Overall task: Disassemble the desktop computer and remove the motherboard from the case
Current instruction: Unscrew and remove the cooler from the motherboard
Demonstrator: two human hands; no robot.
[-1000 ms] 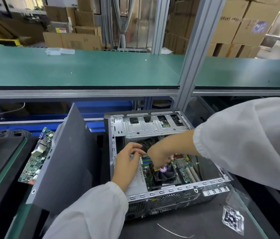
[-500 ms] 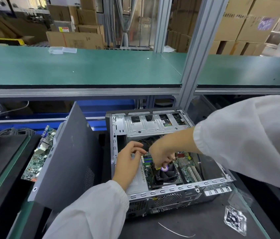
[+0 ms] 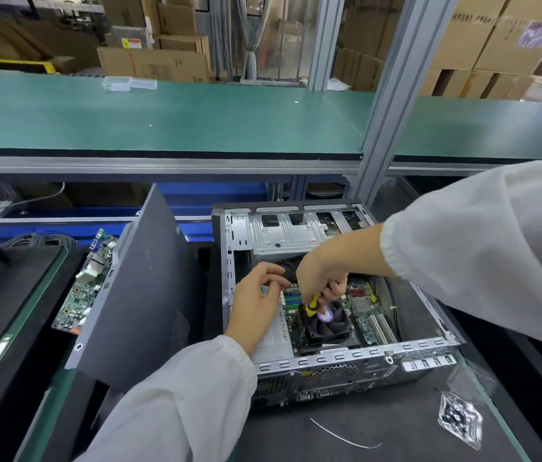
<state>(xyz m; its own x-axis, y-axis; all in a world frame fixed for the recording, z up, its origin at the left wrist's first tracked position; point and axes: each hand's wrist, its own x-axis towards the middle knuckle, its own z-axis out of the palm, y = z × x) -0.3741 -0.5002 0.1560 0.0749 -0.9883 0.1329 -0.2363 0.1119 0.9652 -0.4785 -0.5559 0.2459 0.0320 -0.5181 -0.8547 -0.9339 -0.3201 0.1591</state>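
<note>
An open grey desktop case (image 3: 426, 351) lies on its side on the black mat. Inside it sits the green motherboard (image 3: 363, 306) with a black CPU fan (image 3: 331, 326) on top. My right hand (image 3: 321, 278) reaches down into the case and grips a yellow-and-black screwdriver (image 3: 311, 305), its tip beside the fan's left edge. My left hand (image 3: 256, 303) hovers over the case's left side above the silver power supply (image 3: 274, 343), fingers loosely curled and holding nothing.
The removed grey side panel (image 3: 143, 295) leans upright just left of the case. Another bare circuit board (image 3: 86, 285) lies behind it. A clear bag of screws (image 3: 459, 416) and a white cable tie (image 3: 343, 435) lie on the mat in front. A green shelf (image 3: 163, 118) overhangs.
My right hand has lifted slightly, so the screwdriver's yellow handle now shows below the fingers. My left hand has stayed in place over the power supply.
</note>
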